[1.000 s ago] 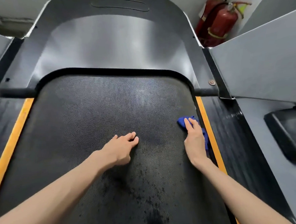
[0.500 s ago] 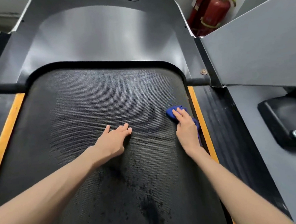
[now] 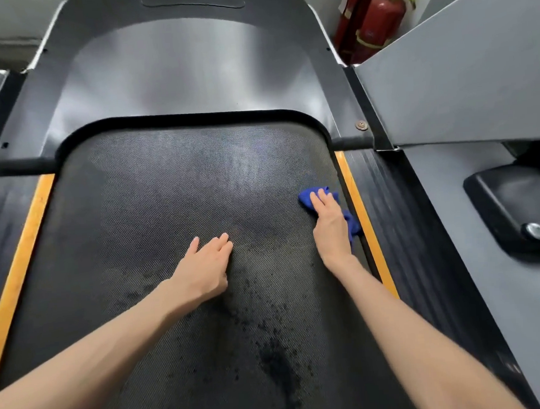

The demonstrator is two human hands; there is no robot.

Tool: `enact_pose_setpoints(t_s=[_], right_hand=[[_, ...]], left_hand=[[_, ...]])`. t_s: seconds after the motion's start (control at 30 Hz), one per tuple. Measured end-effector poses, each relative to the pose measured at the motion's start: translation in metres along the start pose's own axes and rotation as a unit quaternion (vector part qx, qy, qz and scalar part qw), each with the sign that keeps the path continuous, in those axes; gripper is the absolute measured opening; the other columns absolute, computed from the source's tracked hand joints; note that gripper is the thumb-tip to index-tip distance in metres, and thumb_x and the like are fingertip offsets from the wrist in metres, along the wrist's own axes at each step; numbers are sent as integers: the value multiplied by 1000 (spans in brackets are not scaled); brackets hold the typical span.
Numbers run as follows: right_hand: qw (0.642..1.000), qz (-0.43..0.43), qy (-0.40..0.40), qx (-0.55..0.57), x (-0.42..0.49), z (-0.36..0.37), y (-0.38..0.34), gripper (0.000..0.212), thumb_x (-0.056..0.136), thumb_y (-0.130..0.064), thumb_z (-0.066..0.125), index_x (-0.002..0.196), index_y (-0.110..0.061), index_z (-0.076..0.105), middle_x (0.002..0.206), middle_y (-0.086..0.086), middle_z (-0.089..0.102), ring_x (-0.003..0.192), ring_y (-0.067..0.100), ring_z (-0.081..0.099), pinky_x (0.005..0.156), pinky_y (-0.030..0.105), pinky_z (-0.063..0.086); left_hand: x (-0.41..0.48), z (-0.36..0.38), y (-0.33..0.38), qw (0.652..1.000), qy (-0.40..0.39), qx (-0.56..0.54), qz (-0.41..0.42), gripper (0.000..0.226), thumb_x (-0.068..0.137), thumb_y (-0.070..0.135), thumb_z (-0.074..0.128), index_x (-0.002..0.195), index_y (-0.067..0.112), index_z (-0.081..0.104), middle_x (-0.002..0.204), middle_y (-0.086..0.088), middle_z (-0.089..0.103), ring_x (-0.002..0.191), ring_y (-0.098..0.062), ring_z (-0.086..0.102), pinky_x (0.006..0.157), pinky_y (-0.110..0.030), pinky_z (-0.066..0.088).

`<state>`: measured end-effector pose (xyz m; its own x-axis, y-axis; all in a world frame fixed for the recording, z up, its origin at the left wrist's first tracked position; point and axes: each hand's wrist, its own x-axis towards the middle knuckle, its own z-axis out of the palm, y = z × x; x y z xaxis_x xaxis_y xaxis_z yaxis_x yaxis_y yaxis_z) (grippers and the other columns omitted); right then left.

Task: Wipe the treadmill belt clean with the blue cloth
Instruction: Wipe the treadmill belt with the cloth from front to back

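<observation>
Black textured treadmill belt (image 3: 167, 194), near end cut off and speckled dark, carries the left hand (image 3: 203, 268) lying flat with straight fingers mid-belt and the right hand (image 3: 330, 229) pressing straight fingers onto the blue cloth (image 3: 306, 201), mostly hidden beneath it, at the belt's right edge as before.

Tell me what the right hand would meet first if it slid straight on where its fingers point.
The right hand, pressing the blue cloth, has bare belt ahead; first obstacle is probably the front cover's rim.
</observation>
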<state>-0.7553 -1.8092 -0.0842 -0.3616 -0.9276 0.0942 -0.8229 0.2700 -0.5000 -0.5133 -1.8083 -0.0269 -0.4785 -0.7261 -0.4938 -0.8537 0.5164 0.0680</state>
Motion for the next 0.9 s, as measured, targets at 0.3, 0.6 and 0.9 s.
enact_pose_setpoints(t_s=[0.3,0.6,0.9], right_hand=[[993,87,76,38,-38,8,-12,58,84,18,38,138,-5,41,146,11,36,140,23,26,116,30,17],[956,-254,-146,6,-60,18,-28,47,91,-17,27,129,-8,53,140,10,46,133,25,35,116,24,14],[990,115,86,-1,-30,7,-21,50,82,15,42,129,-1,49,142,17,41,136,32,31,113,35,23]], left_hand=[[-9,5,-13,997,61,-54,7,54,88,10,39,142,10,34,157,-7,7,141,-18,23,117,-37,8],[-12,14,-33,996,56,-63,-28,59,86,5,41,144,14,33,155,-2,20,139,-17,30,116,-36,15],[-6,12,-42,997,-45,-66,-23,67,86,7,41,148,20,21,158,3,5,140,-25,26,115,-36,23]])
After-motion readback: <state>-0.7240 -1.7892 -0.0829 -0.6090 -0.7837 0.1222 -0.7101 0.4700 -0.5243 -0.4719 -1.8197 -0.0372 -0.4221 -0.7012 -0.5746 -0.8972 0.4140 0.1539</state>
